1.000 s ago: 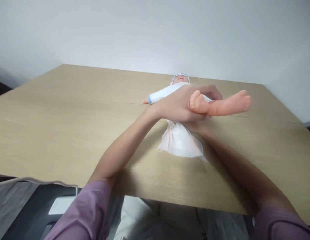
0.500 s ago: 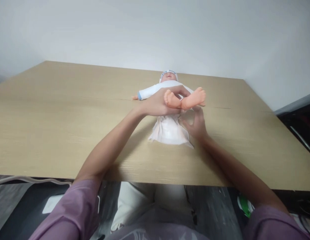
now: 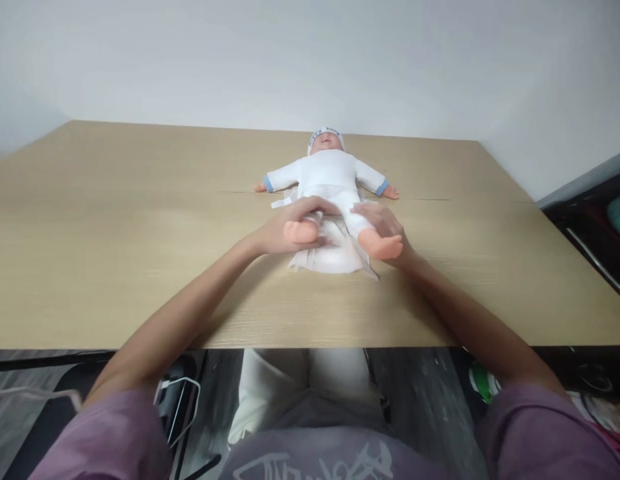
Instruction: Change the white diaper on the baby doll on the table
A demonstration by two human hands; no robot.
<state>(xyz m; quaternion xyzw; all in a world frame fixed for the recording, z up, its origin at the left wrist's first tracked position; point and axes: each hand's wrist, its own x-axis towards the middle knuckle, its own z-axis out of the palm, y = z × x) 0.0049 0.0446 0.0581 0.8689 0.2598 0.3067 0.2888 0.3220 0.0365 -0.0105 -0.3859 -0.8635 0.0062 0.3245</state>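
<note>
A baby doll [image 3: 327,167] in a white outfit with blue cuffs and a printed white cap lies on its back, arms spread and feet toward me. Beneath its hips is an opened white diaper [image 3: 335,261], its front part flat on the table and a tab showing at the left. My left hand [image 3: 277,230] is wrapped round the doll's left-side leg, just above the bare foot. On the other side my right hand [image 3: 390,223] grips the outer side of the other leg near the knee; the foot hides part of its fingers.
The wooden table [image 3: 140,267] has a seam across it and meets a pale wall [image 3: 290,67] at the back. A black object [image 3: 590,220] stands at the right edge. Below the front edge are a white cable [image 3: 190,381] and a green-and-white item [image 3: 483,383].
The doll's legs, held up together in my left hand before, are now lowered and apart. My right hand has moved from beside the diaper onto one leg.
</note>
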